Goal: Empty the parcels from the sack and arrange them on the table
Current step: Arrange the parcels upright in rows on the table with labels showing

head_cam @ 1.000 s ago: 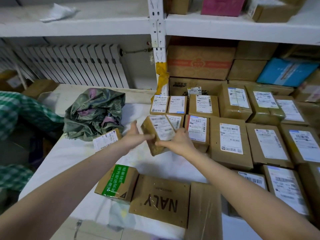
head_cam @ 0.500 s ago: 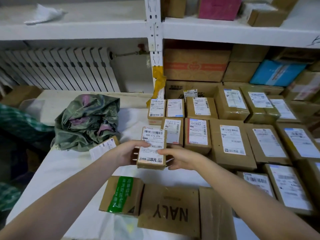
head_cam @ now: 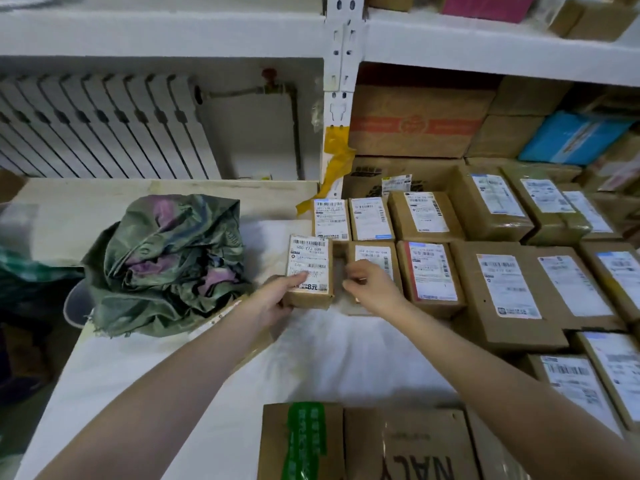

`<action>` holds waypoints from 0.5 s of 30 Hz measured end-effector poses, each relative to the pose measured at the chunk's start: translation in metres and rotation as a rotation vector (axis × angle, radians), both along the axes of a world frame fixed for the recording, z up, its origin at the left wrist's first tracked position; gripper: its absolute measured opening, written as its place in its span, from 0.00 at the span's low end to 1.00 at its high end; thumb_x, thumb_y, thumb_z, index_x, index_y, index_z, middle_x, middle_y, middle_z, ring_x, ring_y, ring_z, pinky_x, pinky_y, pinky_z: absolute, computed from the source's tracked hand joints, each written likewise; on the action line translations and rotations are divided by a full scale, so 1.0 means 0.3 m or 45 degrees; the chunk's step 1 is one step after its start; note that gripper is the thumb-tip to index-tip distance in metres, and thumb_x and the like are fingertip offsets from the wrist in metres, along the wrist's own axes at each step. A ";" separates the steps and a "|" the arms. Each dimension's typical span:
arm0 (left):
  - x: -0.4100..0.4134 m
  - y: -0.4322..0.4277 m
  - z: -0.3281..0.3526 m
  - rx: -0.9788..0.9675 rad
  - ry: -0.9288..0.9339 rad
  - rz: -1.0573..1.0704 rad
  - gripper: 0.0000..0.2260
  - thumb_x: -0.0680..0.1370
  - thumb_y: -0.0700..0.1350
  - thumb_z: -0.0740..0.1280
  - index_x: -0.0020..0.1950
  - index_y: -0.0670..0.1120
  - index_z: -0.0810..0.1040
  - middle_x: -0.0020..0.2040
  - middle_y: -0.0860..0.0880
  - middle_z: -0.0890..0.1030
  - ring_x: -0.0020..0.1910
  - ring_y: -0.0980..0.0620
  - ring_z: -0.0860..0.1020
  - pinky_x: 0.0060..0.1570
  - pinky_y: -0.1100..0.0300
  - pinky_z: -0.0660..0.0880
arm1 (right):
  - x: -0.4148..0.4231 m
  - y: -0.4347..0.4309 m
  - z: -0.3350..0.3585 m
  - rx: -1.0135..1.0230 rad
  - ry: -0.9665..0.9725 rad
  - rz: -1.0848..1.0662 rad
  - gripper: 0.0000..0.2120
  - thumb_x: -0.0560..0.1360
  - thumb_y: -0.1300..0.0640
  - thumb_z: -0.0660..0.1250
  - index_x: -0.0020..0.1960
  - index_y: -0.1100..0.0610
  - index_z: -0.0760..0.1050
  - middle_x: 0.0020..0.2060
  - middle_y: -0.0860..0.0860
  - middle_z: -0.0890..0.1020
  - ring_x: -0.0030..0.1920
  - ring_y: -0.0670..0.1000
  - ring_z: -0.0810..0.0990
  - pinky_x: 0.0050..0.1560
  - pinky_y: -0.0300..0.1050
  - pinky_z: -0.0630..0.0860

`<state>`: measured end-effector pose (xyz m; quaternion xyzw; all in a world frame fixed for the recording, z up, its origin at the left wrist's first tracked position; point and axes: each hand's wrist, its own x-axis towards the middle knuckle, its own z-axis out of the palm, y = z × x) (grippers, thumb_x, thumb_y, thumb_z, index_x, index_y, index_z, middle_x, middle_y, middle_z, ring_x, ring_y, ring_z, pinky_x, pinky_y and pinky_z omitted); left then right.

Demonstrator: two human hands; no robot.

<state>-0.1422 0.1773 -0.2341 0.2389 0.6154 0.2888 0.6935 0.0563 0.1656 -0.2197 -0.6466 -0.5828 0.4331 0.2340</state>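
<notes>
**Sack slack, rows nearly filled**

At the left, the green sack (head_cam: pixel 166 265) lies crumpled and collapsed on the table (head_cam: pixel 329 358). From its slack shape it is judged emptied or close to it (its inside is hidden, so a last parcel cannot be ruled out). Just right of it, the left hand (head_cam: pixel 277 299) grasps a small labelled parcel (head_cam: pixel 310 271) at its near left corner, thumb on the label. The box sits label-up at the left end of the second row, on the white cloth or barely above it. A narrow gap parts it from the neighbouring parcel (head_cam: pixel 372 256), over which the right hand (head_cam: pixel 372 289) hovers, fingers loosely curled and grasping nothing that shows. Further right, the arranged parcels (head_cam: pixel 502 282) lie in tidy rows, labels up and edges touching. At the near edge, a green-taped box (head_cam: pixel 301 441) and a brown carton (head_cam: pixel 408 452) sit apart from those rows. What seems left is closing that gap and placing these last boxes
</notes>
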 end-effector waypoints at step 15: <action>0.144 0.146 -0.178 0.268 0.877 -0.546 0.32 0.67 0.67 0.67 0.64 0.49 0.76 0.61 0.45 0.78 0.60 0.44 0.76 0.60 0.53 0.74 | 0.061 -0.020 -0.081 0.410 -0.925 0.673 0.27 0.74 0.59 0.65 0.72 0.50 0.66 0.70 0.48 0.67 0.71 0.52 0.62 0.70 0.49 0.58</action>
